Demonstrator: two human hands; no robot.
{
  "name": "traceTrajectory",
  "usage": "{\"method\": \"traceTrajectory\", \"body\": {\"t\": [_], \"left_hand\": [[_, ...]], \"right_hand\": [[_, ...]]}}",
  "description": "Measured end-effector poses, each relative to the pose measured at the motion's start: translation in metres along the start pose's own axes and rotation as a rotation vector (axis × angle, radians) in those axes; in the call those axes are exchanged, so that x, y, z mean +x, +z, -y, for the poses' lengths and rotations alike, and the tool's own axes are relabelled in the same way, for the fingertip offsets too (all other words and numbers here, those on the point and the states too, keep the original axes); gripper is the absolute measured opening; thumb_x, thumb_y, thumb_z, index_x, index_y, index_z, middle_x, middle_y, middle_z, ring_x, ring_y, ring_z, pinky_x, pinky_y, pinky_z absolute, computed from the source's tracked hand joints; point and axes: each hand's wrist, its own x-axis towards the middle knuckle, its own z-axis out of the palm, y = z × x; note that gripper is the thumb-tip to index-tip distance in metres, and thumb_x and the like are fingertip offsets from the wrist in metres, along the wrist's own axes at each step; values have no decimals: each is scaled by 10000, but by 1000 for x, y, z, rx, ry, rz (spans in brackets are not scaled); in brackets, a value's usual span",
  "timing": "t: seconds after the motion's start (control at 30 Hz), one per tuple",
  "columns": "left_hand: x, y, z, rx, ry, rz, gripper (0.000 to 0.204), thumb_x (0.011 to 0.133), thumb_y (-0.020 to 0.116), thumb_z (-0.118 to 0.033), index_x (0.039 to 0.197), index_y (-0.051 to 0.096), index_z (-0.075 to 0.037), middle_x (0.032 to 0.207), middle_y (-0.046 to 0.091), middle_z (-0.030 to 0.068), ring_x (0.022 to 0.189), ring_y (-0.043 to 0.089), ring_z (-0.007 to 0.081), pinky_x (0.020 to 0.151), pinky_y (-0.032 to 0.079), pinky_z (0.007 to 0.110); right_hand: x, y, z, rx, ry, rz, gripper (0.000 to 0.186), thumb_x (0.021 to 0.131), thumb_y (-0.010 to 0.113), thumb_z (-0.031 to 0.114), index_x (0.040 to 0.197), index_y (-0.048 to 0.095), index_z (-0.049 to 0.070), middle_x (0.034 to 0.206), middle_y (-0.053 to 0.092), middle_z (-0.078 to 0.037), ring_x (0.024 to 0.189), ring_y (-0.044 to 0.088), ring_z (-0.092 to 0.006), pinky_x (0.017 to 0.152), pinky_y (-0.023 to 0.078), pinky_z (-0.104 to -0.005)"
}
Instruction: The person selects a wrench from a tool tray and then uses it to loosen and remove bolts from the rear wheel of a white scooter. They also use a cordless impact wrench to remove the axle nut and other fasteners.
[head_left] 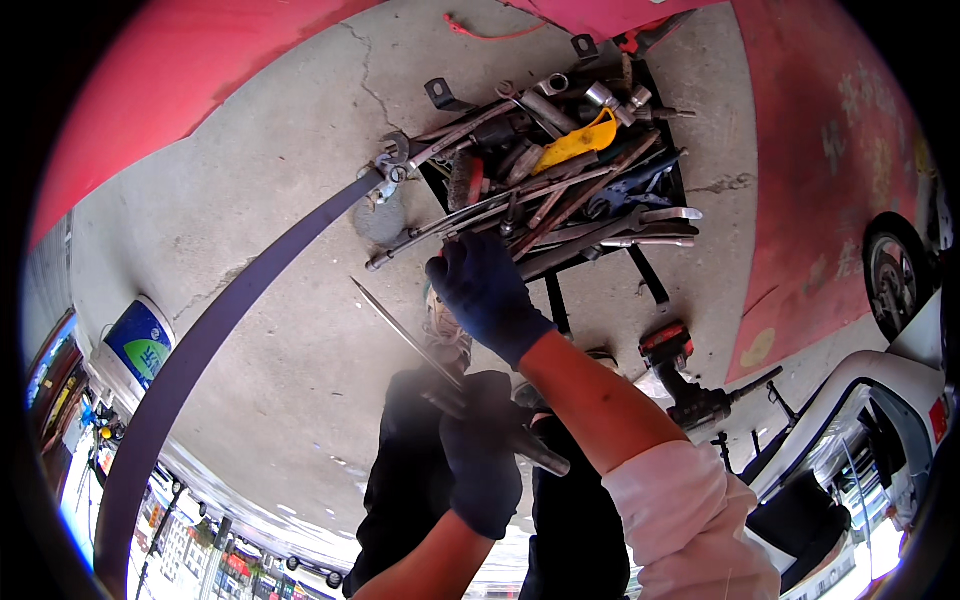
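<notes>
My left hand (480, 455), in a dark blue glove, is closed round a long metal tool with a tapering pointed end (400, 325). A thicker rod-like metal end (543, 452) sticks out on the other side of that hand; I cannot tell if both are one tool. My right hand (488, 295), gloved the same, is at the near edge of a black tray (432, 188) heaped with tools. Its fingers are curled, and what they hold, if anything, is hidden. Wrenches (665, 214), sockets (605, 97), long bars and a yellow piece (578, 142) lie in the heap.
A long dark strip (240, 290) curves from the tray to the lower left. Right of my legs lies a red and black cordless power tool (690, 385). Red panels (800, 180) border the concrete floor (290, 140). A white and blue bucket (140, 340) stands left.
</notes>
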Motion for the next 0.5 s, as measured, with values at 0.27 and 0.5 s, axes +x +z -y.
{"method": "traceTrajectory", "body": {"t": [0.27, 0.5], "left_hand": [[3, -2, 6, 28, 1, 10, 141, 906, 624, -181, 983, 576, -73, 695, 522, -10, 620, 595, 130, 632, 521, 299], [3, 11, -1, 55, -8, -44, 143, 908, 615, -154, 1006, 583, -55, 699, 527, -5, 615, 595, 124, 626, 525, 291]], "right_hand": [[-17, 8, -14, 220, 258, 67, 431, 725, 747, 231, 1076, 553, 73, 897, 592, -119, 924, 563, -331, 768, 461, -446], [-10, 14, 11, 306, 306, 34, 364, 806, 670, 221, 1105, 545, 55, 943, 592, -140, 891, 586, -331, 787, 475, -446]]}}
